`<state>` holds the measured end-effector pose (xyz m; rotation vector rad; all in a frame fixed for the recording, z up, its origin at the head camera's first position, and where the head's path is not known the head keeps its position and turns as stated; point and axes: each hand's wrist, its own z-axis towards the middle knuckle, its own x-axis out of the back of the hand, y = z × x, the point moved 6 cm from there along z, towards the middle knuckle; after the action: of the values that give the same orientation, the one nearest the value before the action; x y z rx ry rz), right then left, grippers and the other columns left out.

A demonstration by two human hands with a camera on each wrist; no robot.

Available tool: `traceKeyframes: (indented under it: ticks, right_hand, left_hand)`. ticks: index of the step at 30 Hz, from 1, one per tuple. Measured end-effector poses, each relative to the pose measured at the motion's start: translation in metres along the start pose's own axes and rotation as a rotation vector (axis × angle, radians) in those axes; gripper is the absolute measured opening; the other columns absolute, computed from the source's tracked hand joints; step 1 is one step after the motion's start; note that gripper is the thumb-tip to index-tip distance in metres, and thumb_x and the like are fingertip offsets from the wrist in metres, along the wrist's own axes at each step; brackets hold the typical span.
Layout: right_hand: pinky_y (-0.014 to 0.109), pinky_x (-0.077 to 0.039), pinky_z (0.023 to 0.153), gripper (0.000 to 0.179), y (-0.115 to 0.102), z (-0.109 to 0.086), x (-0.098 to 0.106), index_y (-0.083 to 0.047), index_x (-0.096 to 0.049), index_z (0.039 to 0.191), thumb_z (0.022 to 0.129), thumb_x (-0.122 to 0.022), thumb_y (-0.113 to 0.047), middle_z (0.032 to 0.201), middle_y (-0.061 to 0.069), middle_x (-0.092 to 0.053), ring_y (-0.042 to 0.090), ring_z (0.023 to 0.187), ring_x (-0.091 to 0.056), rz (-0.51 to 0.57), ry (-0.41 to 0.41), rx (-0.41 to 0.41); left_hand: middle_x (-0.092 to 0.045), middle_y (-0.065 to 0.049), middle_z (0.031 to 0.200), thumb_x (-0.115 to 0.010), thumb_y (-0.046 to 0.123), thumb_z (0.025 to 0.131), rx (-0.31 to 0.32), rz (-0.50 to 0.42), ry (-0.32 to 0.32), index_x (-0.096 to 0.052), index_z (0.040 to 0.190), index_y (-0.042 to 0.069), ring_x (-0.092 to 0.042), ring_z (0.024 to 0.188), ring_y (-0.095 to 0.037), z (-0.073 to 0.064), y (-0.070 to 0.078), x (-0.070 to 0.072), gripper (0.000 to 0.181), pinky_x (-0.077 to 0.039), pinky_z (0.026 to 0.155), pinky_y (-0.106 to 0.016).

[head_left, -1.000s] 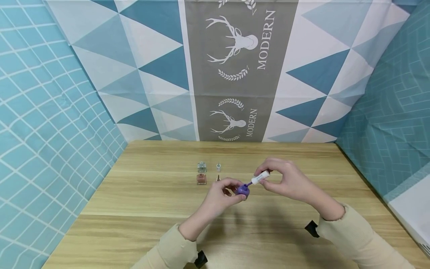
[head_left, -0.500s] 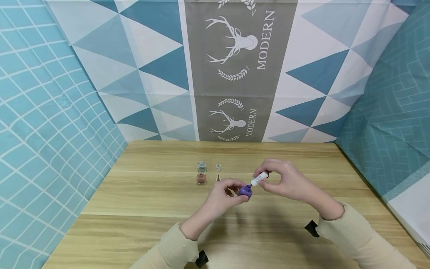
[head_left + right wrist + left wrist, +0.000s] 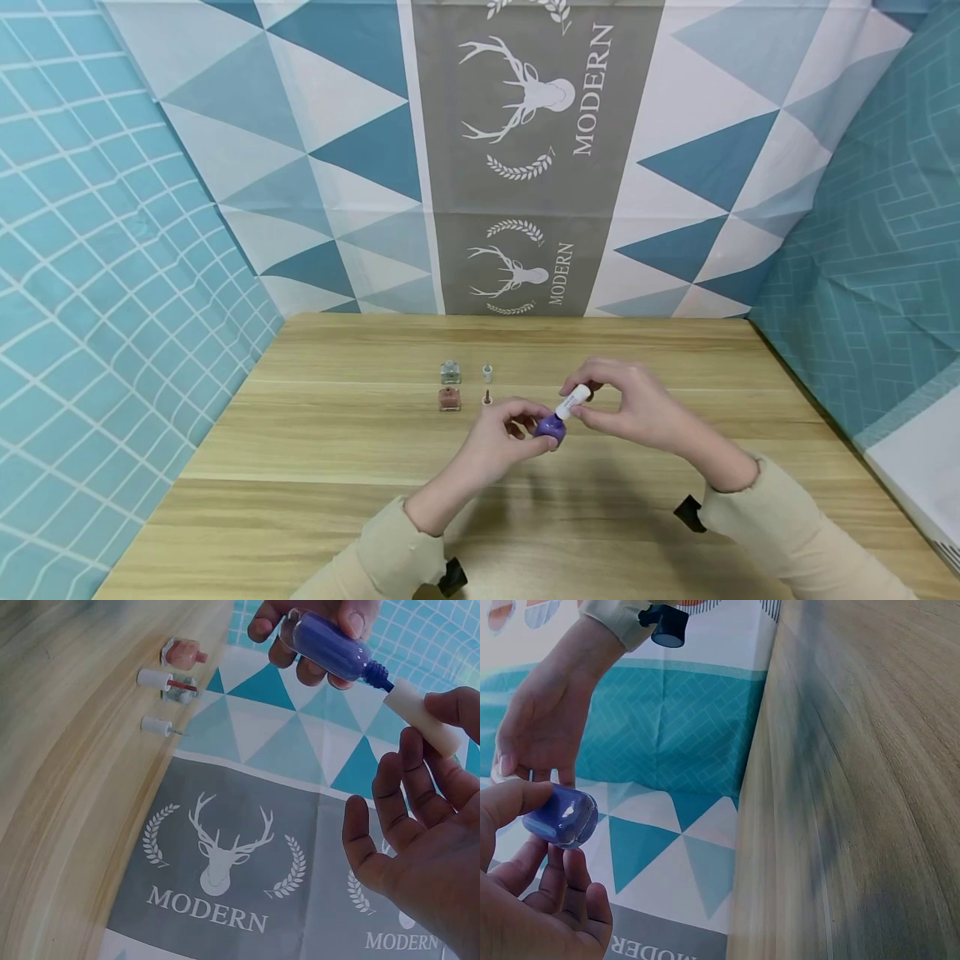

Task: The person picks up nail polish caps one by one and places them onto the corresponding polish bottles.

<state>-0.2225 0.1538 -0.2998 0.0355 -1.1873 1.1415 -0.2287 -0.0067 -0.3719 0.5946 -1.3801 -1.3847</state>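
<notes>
Tilted above the table, a purple nail polish bottle (image 3: 551,429) is pinched between the thumb and fingers of my left hand (image 3: 504,437). My right hand (image 3: 633,400) pinches a white brush cap (image 3: 573,402) by its sides. In the right wrist view the cap (image 3: 421,718) is right at the threaded neck of the bottle (image 3: 330,646), its brush running into the opening, with a short dark stretch showing between them. The left wrist view shows the bottle's rounded base (image 3: 566,816); the cap is mostly hidden there behind the thumb.
On the wooden table (image 3: 337,442), left of my hands, stand an open pinkish nail polish bottle (image 3: 449,399) and a clear, greenish-looking one (image 3: 450,372). Beside them two white brush caps stand with brushes upward, one farther back (image 3: 487,372), one nearer (image 3: 487,398). Patterned cloth (image 3: 360,167) hangs behind.
The white cap has come down and left toward the bottle, so the brush stem that showed between them is now mostly inside. The bottle has shifted slightly right.
</notes>
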Motion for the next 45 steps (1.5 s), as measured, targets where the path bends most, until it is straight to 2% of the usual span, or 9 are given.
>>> traceKeyframes:
  ticks: [13, 23, 29, 42, 45]
  right_hand:
    - [0.026, -0.051, 0.077, 0.016, 0.013, -0.001, -0.011, -0.021, -0.066, 0.1, 0.085, -0.071, -0.018, 0.093, -0.009, -0.064, 0.009, 0.083, -0.06, 0.142, -0.04, -0.103]
    - [0.03, -0.052, 0.079, 0.021, 0.019, 0.001, -0.019, -0.009, -0.068, 0.108, 0.088, -0.066, -0.012, 0.095, -0.003, -0.065, 0.013, 0.086, -0.06, 0.286, -0.054, -0.143]
    - [0.028, -0.051, 0.079, 0.021, 0.019, 0.002, -0.02, -0.014, -0.068, 0.11, 0.09, -0.064, -0.013, 0.096, -0.003, -0.064, 0.014, 0.085, -0.059, 0.284, -0.057, -0.155]
    - [0.028, -0.051, 0.078, 0.018, 0.019, 0.004, -0.022, -0.016, -0.069, 0.107, 0.09, -0.065, -0.014, 0.093, -0.005, -0.064, 0.012, 0.084, -0.059, 0.252, -0.041, -0.139]
    - [0.031, -0.051, 0.079, 0.017, 0.019, 0.004, -0.022, -0.015, -0.069, 0.106, 0.089, -0.065, -0.014, 0.093, -0.006, -0.064, 0.011, 0.084, -0.059, 0.24, -0.03, -0.132]
  left_hand:
    - [-0.066, 0.002, 0.091, -0.078, 0.019, 0.077, 0.015, 0.012, -0.009, -0.07, 0.1, 0.012, -0.056, 0.084, -0.013, 0.001, -0.002, -0.002, 0.026, -0.048, 0.073, -0.026]
    - [-0.067, 0.001, 0.093, -0.077, 0.016, 0.077, 0.024, -0.027, 0.001, -0.07, 0.102, 0.011, -0.056, 0.084, -0.012, 0.0, -0.004, -0.001, 0.027, -0.048, 0.072, -0.025]
    - [-0.067, 0.0, 0.095, -0.077, 0.018, 0.078, 0.04, -0.043, 0.003, -0.069, 0.103, 0.012, -0.056, 0.086, -0.013, 0.001, -0.007, -0.001, 0.027, -0.048, 0.074, -0.026]
    - [-0.068, -0.001, 0.096, -0.076, 0.018, 0.079, 0.042, -0.069, 0.005, -0.069, 0.106, 0.012, -0.057, 0.087, -0.014, 0.002, -0.007, 0.0, 0.028, -0.049, 0.074, -0.027]
    - [-0.068, -0.001, 0.096, -0.076, 0.018, 0.079, 0.041, -0.07, 0.006, -0.069, 0.106, 0.011, -0.057, 0.087, -0.014, 0.002, -0.006, 0.001, 0.029, -0.049, 0.073, -0.027]
